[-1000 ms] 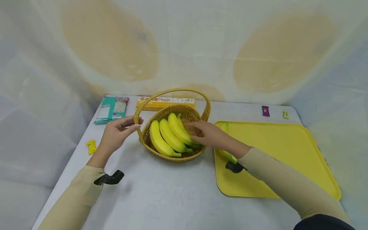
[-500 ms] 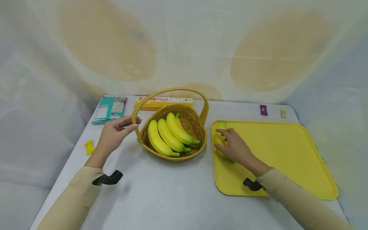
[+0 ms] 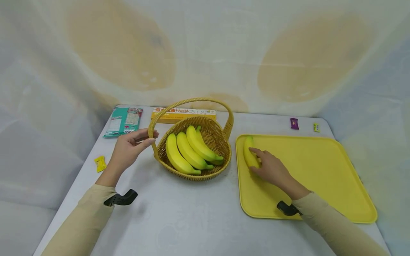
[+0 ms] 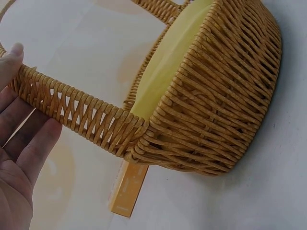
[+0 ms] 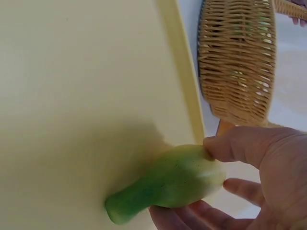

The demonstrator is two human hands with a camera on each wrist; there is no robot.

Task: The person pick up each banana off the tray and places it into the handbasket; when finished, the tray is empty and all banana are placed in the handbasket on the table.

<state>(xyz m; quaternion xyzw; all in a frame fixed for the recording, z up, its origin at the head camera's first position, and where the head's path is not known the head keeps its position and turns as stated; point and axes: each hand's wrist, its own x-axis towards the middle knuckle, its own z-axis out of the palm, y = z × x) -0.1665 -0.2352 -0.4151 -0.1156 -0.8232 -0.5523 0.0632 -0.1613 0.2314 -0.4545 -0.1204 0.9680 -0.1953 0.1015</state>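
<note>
My left hand [image 3: 129, 149] pinches the left side of the wicker basket's upright handle [image 3: 189, 101] between thumb and fingers. The basket [image 3: 198, 178] stands on the table with several yellow bananas [image 3: 189, 151] lying side by side in it. To its right, my right hand [image 3: 272, 167] grips a single banana [image 3: 248, 151] at the left edge of the yellow tray [image 3: 307, 170]. In the right wrist view, the thumb lies on one side of that banana [image 5: 177, 177] and the fingers curl on the other; its green end points away from the palm.
Behind the basket lies a pasta box [image 3: 184, 115], with a teal packet [image 3: 123, 121] to its left. A yellow-wrapped sweet [image 3: 100, 163] is near the left table edge. Beyond the tray lie a purple-wrapped sweet [image 3: 294, 123] and a small yellow-green one [image 3: 316, 127].
My right hand has moved right, from over the basket's right side to the tray, and has taken hold of the banana there. The left hand stays at the handle.
</note>
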